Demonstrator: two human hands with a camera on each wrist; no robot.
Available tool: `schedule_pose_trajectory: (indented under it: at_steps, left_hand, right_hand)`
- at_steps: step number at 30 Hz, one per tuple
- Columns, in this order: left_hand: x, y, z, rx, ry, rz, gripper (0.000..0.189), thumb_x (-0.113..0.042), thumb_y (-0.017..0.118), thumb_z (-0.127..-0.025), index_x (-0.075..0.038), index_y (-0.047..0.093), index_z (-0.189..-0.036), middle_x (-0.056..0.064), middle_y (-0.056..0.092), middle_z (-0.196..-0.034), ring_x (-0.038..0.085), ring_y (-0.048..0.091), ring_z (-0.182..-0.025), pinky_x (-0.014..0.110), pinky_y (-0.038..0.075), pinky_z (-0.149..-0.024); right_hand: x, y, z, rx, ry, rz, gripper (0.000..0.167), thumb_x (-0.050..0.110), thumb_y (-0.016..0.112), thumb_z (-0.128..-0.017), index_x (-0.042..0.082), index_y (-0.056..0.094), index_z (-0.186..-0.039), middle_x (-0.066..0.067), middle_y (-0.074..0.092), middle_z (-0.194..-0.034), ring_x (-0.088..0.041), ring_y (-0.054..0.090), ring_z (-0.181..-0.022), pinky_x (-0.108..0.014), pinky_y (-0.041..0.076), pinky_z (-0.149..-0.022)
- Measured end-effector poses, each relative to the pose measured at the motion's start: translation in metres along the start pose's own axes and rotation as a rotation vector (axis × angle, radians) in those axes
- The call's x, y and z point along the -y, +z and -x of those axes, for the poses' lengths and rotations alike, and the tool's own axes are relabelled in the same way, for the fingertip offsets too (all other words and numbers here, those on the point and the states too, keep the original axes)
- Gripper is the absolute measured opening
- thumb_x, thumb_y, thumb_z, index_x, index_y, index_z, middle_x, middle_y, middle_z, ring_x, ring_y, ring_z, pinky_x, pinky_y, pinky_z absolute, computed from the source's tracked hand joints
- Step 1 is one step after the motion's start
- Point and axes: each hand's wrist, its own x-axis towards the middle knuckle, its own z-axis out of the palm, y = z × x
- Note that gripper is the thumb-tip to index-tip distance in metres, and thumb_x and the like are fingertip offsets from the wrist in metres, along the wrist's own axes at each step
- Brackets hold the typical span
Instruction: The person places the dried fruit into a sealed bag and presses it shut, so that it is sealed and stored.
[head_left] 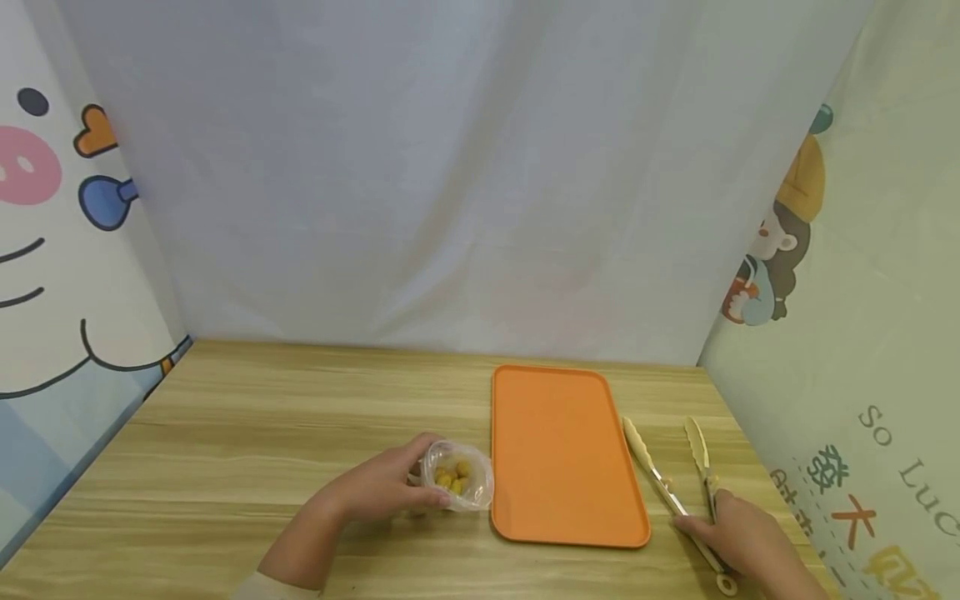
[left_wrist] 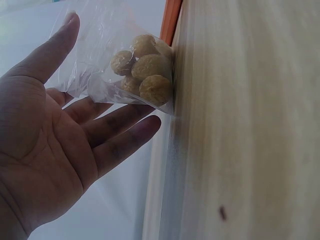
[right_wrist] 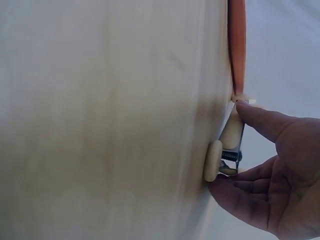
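Observation:
A clear plastic bag (head_left: 482,483) with an open mouth stands on the table, left of an orange tray (head_left: 562,458). Several round yellow-brown balls (left_wrist: 152,66) lie at the bottom of it. My left hand (head_left: 382,483) holds the bag from its left side, thumb on one side and fingers on the other. Right of the tray, my right hand (head_left: 750,537) grips metal tongs (head_left: 667,487) near the hinge end. The tongs' arms are spread apart, their pale scalloped tips (head_left: 697,442) pointing to the back. A cream ring (right_wrist: 213,161) shows at the tongs' end.
The wood-grain table (head_left: 300,400) runs back to a pale curtain (head_left: 420,167). Printed cloths with cartoon figures hang at the left (head_left: 67,275) and right (head_left: 862,333). In the left wrist view, a small dark mark (left_wrist: 222,213) shows on the tabletop.

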Motion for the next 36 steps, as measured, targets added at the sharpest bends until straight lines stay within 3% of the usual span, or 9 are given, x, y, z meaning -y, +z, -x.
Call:
schedule_pose_trajectory:
  at_steps: [2, 5, 8, 11, 15, 22, 29, 36]
  left_hand:
    - [0.0, 0.0, 0.0, 0.001, 0.001, 0.001, 0.066, -0.048, 0.075, -0.083, -0.031, 0.043, -0.138, -0.002, 0.063, -0.113, 0.016, 0.061, -0.098, 0.035, 0.05, -0.081]
    - [0.001, 0.0, 0.0, 0.0, 0.002, -0.002, 0.066, -0.048, 0.075, -0.083, -0.032, 0.043, -0.138, -0.002, 0.063, -0.113, 0.016, 0.061, -0.099, 0.035, 0.05, -0.082]
    - [0.001, 0.0, 0.0, 0.0, -0.001, -0.004, 0.067, -0.048, 0.075, -0.083, -0.031, 0.042, -0.139, -0.002, 0.062, -0.114, 0.016, 0.061, -0.1, 0.035, 0.05, -0.082]
    - [0.001, -0.001, 0.001, 0.004, -0.005, 0.0, 0.067, -0.048, 0.075, -0.083, -0.03, 0.042, -0.139, -0.001, 0.062, -0.114, 0.017, 0.061, -0.098, 0.035, 0.051, -0.081]
    - [0.001, -0.001, 0.001, 0.004, -0.006, -0.004, 0.067, -0.048, 0.075, -0.083, -0.03, 0.042, -0.139, -0.002, 0.062, -0.114, 0.017, 0.061, -0.097, 0.035, 0.051, -0.081]
    - [0.001, 0.001, 0.0, 0.003, 0.008, -0.015, 0.067, -0.05, 0.073, -0.084, -0.03, 0.042, -0.14, -0.003, 0.062, -0.114, 0.014, 0.061, -0.102, 0.036, 0.05, -0.086]
    - [0.001, 0.0, 0.0, 0.012, 0.001, -0.01, 0.066, -0.049, 0.072, -0.085, -0.03, 0.041, -0.14, -0.003, 0.062, -0.114, 0.013, 0.061, -0.101, 0.035, 0.05, -0.085]
    - [0.002, 0.0, 0.0, 0.016, 0.002, 0.001, 0.065, -0.048, 0.072, -0.086, -0.03, 0.041, -0.141, -0.003, 0.062, -0.114, 0.015, 0.061, -0.101, 0.033, 0.051, -0.082]
  right_hand:
    - [0.001, -0.005, 0.0, 0.009, 0.005, 0.023, 0.089, 0.073, 0.055, -0.084, -0.014, 0.055, -0.102, -0.012, 0.063, -0.08, -0.025, 0.059, -0.07, -0.045, 0.049, -0.064]
    - [0.002, -0.018, -0.001, 0.002, 0.012, 0.048, 0.1, 0.077, 0.047, -0.085, -0.018, 0.052, -0.116, -0.029, 0.063, -0.098, -0.042, 0.063, -0.087, -0.053, 0.05, -0.074]
    - [0.005, -0.032, -0.003, -0.048, -0.018, 0.053, 0.108, 0.079, 0.041, -0.087, -0.019, 0.042, -0.132, -0.042, 0.05, -0.126, -0.057, 0.051, -0.111, -0.064, 0.044, -0.086]
    - [0.016, -0.045, -0.002, -0.103, -0.062, 0.028, 0.108, 0.08, 0.039, -0.087, -0.015, 0.039, -0.138, -0.041, 0.044, -0.135, -0.059, 0.046, -0.118, -0.068, 0.041, -0.089]
    - [0.04, -0.06, 0.003, -0.132, -0.123, -0.004, 0.107, 0.081, 0.039, -0.085, -0.009, 0.039, -0.142, -0.038, 0.045, -0.137, -0.055, 0.047, -0.119, -0.066, 0.044, -0.087]
    - [0.082, -0.074, 0.008, -0.17, -0.238, -0.082, 0.098, 0.079, 0.044, -0.085, 0.001, 0.04, -0.145, -0.022, 0.057, -0.128, -0.035, 0.064, -0.102, -0.052, 0.052, -0.076]
    - [0.116, -0.08, 0.013, -0.233, -0.338, -0.156, 0.093, 0.078, 0.046, -0.085, 0.011, 0.039, -0.148, -0.011, 0.056, -0.132, -0.029, 0.061, -0.11, -0.049, 0.052, -0.08]
    - [0.14, -0.069, 0.01, -0.219, -0.47, -0.283, 0.075, 0.059, 0.065, -0.086, 0.021, 0.042, -0.147, 0.0, 0.052, -0.141, -0.026, 0.057, -0.121, -0.049, 0.05, -0.093]
